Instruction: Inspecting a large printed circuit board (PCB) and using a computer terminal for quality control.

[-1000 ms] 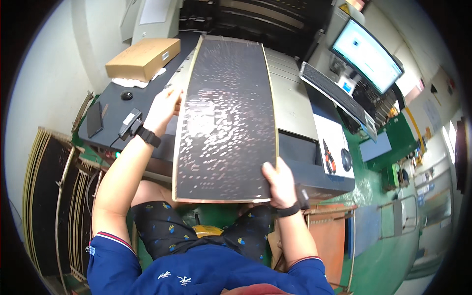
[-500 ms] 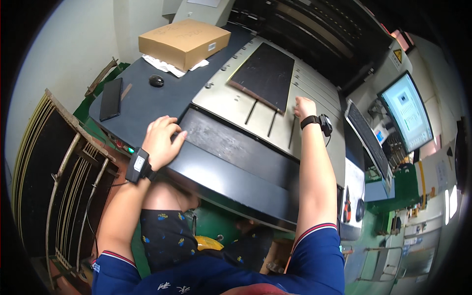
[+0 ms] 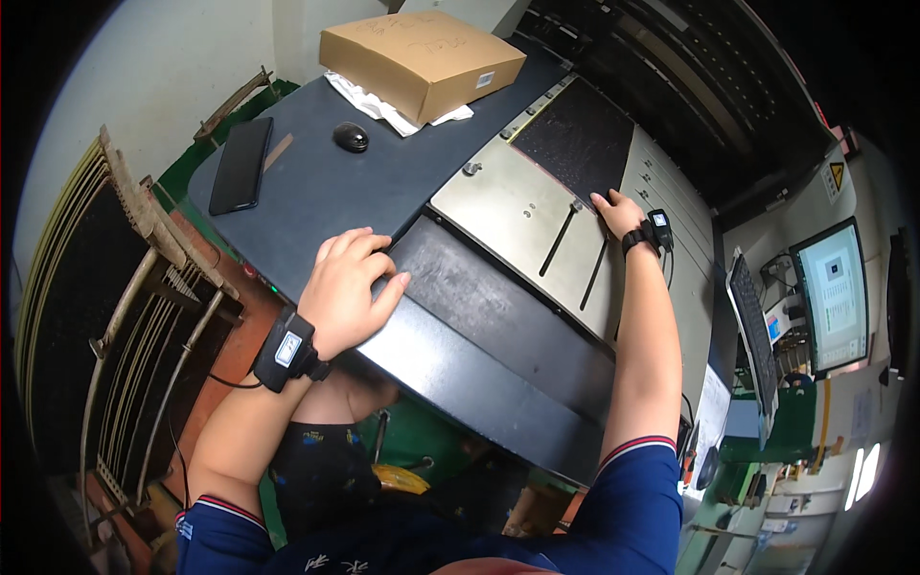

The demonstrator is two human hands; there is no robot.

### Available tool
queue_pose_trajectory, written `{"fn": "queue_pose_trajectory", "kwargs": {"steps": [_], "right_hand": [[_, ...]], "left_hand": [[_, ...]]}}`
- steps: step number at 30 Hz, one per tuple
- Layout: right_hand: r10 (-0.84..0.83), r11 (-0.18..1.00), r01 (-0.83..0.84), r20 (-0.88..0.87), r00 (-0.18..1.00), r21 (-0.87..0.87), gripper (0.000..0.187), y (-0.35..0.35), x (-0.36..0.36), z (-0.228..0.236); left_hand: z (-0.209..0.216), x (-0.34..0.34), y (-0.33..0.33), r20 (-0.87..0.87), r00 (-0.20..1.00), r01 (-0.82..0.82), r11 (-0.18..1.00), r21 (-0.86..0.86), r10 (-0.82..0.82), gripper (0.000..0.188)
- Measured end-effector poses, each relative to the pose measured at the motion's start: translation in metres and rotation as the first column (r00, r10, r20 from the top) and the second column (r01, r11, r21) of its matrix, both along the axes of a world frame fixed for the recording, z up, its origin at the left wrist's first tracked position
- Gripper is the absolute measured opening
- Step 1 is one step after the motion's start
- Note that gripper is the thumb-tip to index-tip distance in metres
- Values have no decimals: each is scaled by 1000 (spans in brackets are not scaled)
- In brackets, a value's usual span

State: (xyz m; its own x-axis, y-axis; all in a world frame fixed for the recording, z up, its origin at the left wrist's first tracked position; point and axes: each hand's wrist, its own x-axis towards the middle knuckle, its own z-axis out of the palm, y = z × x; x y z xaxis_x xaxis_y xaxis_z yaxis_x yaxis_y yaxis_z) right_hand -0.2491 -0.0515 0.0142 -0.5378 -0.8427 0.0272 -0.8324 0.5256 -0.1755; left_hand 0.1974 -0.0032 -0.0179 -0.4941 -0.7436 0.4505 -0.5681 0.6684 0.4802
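Note:
My left hand lies with its fingers stretched out at the front edge of the dark blue-grey table, by the corner of a recessed dark strip. My right hand reaches farther forward, thumb and forefinger apart, touching the near right corner of a flat black panel. That panel lies on a pale metal bed with long slots and small knobs, its far end toward the dark machine opening. Each wrist wears a black strapped device with a cable.
A cardboard box sits on white cloth at the back left, near a black mouse and a black phone. To the right stand a keyboard and a lit monitor. A rack of dark sheets stands left.
The black panel has slid away from me along the bed. My right hand has come to its near edge, its fingers less curled. The view has shifted.

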Motion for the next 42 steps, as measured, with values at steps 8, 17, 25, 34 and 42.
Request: {"fn": "queue_pose_trajectory", "kwargs": {"steps": [8,17,25,34,42], "right_hand": [[111,947,15,369,923,-321,71,38,-2,-11],[367,908,-344,57,928,-239,47,246,61,-9],[-304,889,184,-241,922,-419,42,479,-39,13],[-577,760,410,-233,783,-505,52,583,-121,-38],[-588,758,392,-285,757,-522,46,582,-113,-43]], "left_hand": [[-1,-4,-3,-22,999,27,999,-20,-27,21],[-3,-2,-4,10,1000,13,999,-43,-13,22],[-7,-6,-11,15,1000,13,994,-107,-12,19],[-9,-7,-13,97,995,2,993,-115,9,20],[20,-53,-10,224,974,56,995,-82,-37,18]]}}
